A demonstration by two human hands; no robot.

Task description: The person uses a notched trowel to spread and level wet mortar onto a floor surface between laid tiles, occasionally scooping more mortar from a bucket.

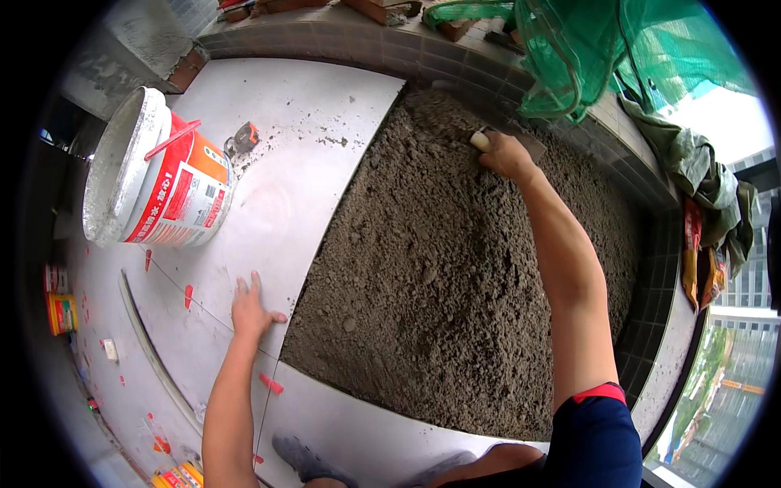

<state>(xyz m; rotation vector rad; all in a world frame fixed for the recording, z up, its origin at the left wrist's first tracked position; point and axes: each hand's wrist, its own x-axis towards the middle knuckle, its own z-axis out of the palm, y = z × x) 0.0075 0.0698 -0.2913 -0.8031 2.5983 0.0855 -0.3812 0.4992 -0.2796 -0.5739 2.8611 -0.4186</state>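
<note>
My right hand [511,158] is closed round the pale handle of a trowel [532,147], out at the far end of a bed of damp grey-brown mortar [407,260]. The trowel's flat blade lies at the mortar's surface, partly hidden by the hand. My left hand [254,313] rests on the large light floor tile [281,199], fingers spread, its thumb near the edge where tile meets mortar. Beyond it, on the same tile, stand a white and red plastic bucket [183,191] smeared with mortar and a tape measure [245,138].
Red levelling wedges [189,296] sit along the tile joints. A dark-tiled low wall [366,45] borders the mortar at the back and right. Green netting [586,49] hangs over it at the far right. A long grey strip [154,350] lies at left.
</note>
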